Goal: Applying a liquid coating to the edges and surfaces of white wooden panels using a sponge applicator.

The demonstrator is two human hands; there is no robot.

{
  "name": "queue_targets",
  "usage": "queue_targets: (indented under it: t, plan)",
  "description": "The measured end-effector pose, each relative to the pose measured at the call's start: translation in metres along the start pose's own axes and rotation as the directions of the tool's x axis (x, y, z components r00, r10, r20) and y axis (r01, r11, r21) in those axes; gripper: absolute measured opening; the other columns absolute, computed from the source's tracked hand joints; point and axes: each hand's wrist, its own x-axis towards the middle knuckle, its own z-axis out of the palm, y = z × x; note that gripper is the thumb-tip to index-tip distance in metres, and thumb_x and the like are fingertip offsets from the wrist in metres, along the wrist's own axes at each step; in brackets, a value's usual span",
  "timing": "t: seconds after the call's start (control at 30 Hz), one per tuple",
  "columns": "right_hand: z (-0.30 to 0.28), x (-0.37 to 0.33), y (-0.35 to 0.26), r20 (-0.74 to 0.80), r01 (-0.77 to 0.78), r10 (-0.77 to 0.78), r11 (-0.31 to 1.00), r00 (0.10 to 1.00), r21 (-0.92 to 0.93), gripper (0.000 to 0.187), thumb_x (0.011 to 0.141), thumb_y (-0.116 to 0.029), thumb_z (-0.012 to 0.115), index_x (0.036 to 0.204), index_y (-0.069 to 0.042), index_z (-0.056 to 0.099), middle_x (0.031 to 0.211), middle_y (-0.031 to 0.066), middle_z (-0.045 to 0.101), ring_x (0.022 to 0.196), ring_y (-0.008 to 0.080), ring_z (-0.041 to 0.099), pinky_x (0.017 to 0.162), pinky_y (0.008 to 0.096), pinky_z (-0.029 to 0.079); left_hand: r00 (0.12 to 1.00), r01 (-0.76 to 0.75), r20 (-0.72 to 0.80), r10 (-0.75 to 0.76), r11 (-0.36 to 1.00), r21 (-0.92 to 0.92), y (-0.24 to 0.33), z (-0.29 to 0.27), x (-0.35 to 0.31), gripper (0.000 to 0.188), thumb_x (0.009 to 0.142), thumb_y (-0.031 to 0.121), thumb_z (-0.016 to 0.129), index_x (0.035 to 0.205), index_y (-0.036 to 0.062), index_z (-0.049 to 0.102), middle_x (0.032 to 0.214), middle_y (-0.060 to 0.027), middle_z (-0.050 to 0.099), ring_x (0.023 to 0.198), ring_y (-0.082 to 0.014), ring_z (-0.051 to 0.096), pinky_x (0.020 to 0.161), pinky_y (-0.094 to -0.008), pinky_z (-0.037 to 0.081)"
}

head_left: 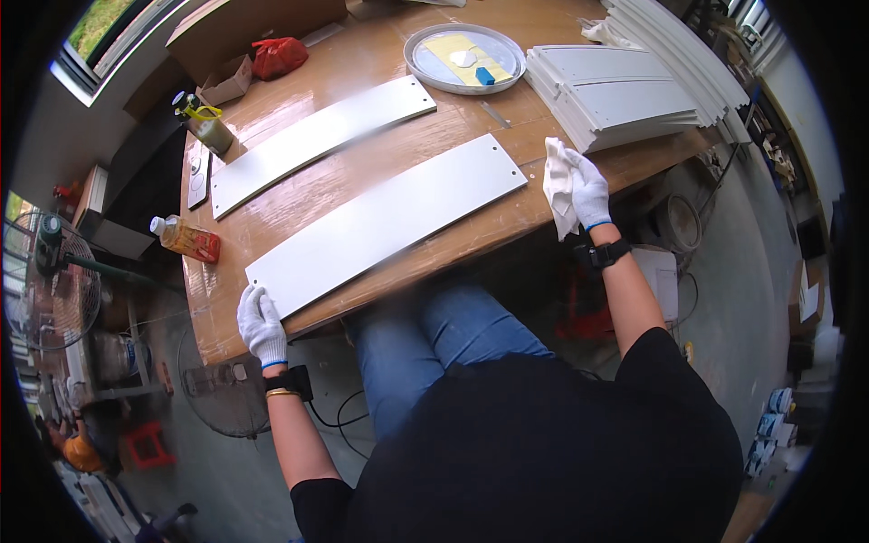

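Note:
A long white panel (389, 222) with small holes at its ends lies along the near side of the brown table. My gloved left hand (262, 326) grips its near left end, with the fingers over the corner. Off the panel's right end, at the table's edge, my gloved right hand (589, 192) is closed on a crumpled white cloth (560, 185), which hangs down from the fingers. A second white panel (321, 140) of the same kind lies behind the first, apart from it.
A stack of white panels (625, 90) stands on the table (493, 244) at the far right. Further back is a round tray (416, 72) with a yellow sheet and a blue block. Bottles (188, 239), a phone (198, 181) and a red bag (279, 58) are on the left.

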Motion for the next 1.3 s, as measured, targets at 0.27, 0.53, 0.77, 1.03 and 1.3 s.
queue_targets:
  t: [0.27, 0.53, 0.77, 1.03, 1.3]
  plan:
    - [0.016, -0.02, 0.022, 0.251, 0.032, 0.031, 0.97, 0.968, -0.243, 0.037, 0.095, -0.016, 0.055, 0.127, 0.003, 0.057, 0.132, 0.0193, 0.057, 0.124, 0.0327, 0.054, 0.108, 0.0398, 0.04, 0.998, -0.025, -0.047, 0.028, 0.998, 0.063, 0.008, -0.025, 0.004, 0.02, 0.082, 0.013, 0.065, 0.102, 0.0096, 0.066, 0.114, -0.0107, 0.067, 0.102, -0.0321, 0.06, 0.091, -0.0425, 0.048]
    - [0.024, -0.014, 0.007, 0.316, 0.335, -0.243, 0.901, 0.917, -0.277, 0.052, 0.094, -0.009, 0.048, 0.145, 0.004, 0.042, 0.148, 0.0164, 0.046, 0.136, 0.025, 0.043, 0.115, 0.0369, 0.029, 0.993, 0.03, -0.117, -0.023, 0.998, 0.058, 0.011, -0.033, -0.002, 0.014, 0.086, 0.014, 0.064, 0.099, 0.0092, 0.067, 0.108, -0.0091, 0.067, 0.096, -0.0307, 0.06, 0.089, -0.0398, 0.049]
    - [0.054, 0.036, -0.011, 0.364, -0.136, 0.144, 0.99, 0.92, -0.049, 0.043, 0.096, -0.01, 0.048, 0.136, 0.007, 0.051, 0.139, 0.0165, 0.055, 0.128, 0.0227, 0.051, 0.11, 0.0339, 0.037, 0.993, 0.069, -0.106, -0.05, 0.98, 0.186, 0.005, -0.02, -0.009, 0.027, 0.087, 0.022, 0.064, 0.111, 0.0114, 0.066, 0.117, -0.0107, 0.065, 0.115, -0.0337, 0.057, 0.108, -0.0458, 0.038]
    - [0.148, 0.012, -0.002, 0.461, 0.403, -0.177, 0.795, 0.87, -0.454, 0.049, 0.098, -0.016, 0.044, 0.144, 0.001, 0.042, 0.15, 0.0218, 0.04, 0.141, 0.0343, 0.034, 0.119, 0.0417, 0.024, 0.994, 0.086, -0.084, -0.074, 0.986, 0.145, 0.006, -0.021, -0.005, 0.023, 0.088, 0.02, 0.063, 0.108, 0.0104, 0.068, 0.114, -0.0112, 0.068, 0.113, -0.0322, 0.059, 0.107, -0.047, 0.038]
    - [0.237, -0.05, -0.126, 0.62, 0.636, -0.417, 0.752, 0.664, -0.176, 0.05, 0.092, -0.014, 0.053, 0.139, 0.001, 0.049, 0.15, 0.0237, 0.04, 0.139, 0.0382, 0.037, 0.116, 0.0447, 0.027, 0.993, 0.047, -0.115, -0.029, 0.987, 0.151, 0.004, -0.019, -0.005, 0.022, 0.087, 0.018, 0.063, 0.107, 0.0101, 0.068, 0.113, -0.0126, 0.068, 0.111, -0.0303, 0.06, 0.107, -0.0479, 0.038]
